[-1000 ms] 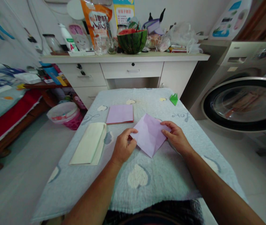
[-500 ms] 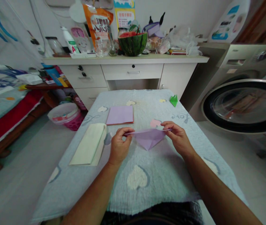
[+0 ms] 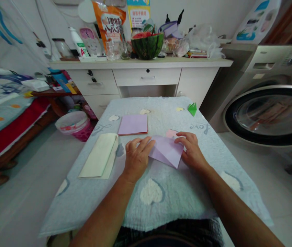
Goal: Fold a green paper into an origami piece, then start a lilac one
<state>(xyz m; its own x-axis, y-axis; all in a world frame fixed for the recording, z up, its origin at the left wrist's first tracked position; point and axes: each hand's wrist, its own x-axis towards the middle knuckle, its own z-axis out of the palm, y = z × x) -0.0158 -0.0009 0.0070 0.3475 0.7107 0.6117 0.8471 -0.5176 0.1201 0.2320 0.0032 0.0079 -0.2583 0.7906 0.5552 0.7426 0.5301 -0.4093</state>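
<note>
A creased sheet of purple origami paper (image 3: 167, 151) lies spread over the cloth between my two hands, a crease slanting across it. At its upper left edge, my left hand (image 3: 138, 156) has its fingers together on the paper, the thumb mostly hidden. My right hand (image 3: 191, 151) holds the right edge, fingertips curled on top and thumb near the side. Beyond my left hand rests a stack of square coloured paper (image 3: 133, 124), purple on top with red showing at its edge. A small folded green paper piece (image 3: 192, 109) sits at the far right corner.
Left of my hands lies a folded pale-green sheet (image 3: 98, 157) on the heart-patterned tablecloth (image 3: 171, 202). A cabinet (image 3: 148, 76) behind the table bears a cut watermelon (image 3: 147, 46) and bottles. A washing machine (image 3: 261, 68) with its door open stands right, a pink bin (image 3: 75, 125) left.
The purple paper has gone from being held up by its two ends, point downward, to lying turned and flatter. Both hands have shifted their hold, the left fingers now reaching over the paper.
</note>
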